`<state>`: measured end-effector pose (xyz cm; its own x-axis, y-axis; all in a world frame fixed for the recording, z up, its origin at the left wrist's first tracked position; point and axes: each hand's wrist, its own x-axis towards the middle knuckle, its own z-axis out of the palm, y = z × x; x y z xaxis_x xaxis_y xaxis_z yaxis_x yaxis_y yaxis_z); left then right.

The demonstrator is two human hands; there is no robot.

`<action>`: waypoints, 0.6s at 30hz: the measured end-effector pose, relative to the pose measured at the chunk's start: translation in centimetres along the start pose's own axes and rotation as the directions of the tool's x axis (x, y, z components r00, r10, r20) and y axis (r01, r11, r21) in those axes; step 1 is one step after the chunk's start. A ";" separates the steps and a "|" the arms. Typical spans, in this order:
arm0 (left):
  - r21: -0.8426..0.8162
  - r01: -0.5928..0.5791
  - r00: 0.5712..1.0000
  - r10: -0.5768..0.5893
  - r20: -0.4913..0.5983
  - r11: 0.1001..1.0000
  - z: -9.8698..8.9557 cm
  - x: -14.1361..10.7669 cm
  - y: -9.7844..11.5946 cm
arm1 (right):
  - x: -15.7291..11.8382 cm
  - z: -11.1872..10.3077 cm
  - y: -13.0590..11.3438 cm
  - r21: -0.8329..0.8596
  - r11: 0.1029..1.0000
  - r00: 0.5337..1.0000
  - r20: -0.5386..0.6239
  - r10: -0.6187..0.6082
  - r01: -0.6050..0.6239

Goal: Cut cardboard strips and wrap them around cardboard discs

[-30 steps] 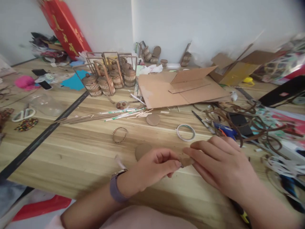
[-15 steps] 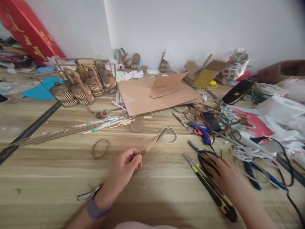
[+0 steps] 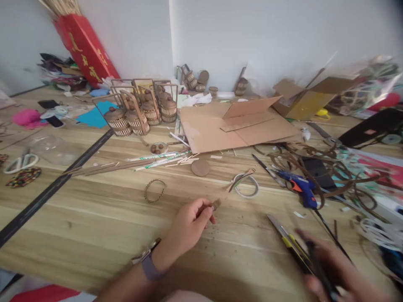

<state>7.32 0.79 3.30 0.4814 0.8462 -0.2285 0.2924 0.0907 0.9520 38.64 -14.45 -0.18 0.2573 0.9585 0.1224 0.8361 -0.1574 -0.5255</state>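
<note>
My left hand [image 3: 197,220] pinches the near end of a thin brown strip [image 3: 231,188] between thumb and fingers. The strip's far end lies over a pale ring-shaped coil [image 3: 254,193] on the table. At the lower right, my right hand [image 3: 340,264] is closed around black-handled scissors [image 3: 317,260], blurred by motion. Just left of it lies a yellow and black utility knife [image 3: 288,240] with its blade out. Dark crumbs are scattered beside my left hand. A round brown disc [image 3: 200,167] rests farther back, and a thin hoop [image 3: 155,191] lies to the left.
Small lidded baskets with tall handles [image 3: 138,119] stand at the back left. Flattened cardboard [image 3: 204,130] covers the back middle. A blue glue gun [image 3: 299,186], its cord and tangled brown strips [image 3: 292,161] crowd the right. White-handled scissors [image 3: 22,163] lie far left.
My right hand has lifted the scissors off the table and drawn them nearer to me. My left hand keeps its pinch on the strip. The view has turned left.
</note>
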 end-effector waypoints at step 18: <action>0.079 0.107 0.994 -0.107 -0.002 0.991 0.5 -1.0 1.2 | 1.4 6.7 -12.9 0.462 0.882 0.902 0.414 -0.120 -0.094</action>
<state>7.56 -0.20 4.58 0.4460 0.8325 -0.3287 0.4065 0.1388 0.9031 24.96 -9.49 1.12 -0.0690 0.9822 -0.1747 0.4895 -0.1192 -0.8638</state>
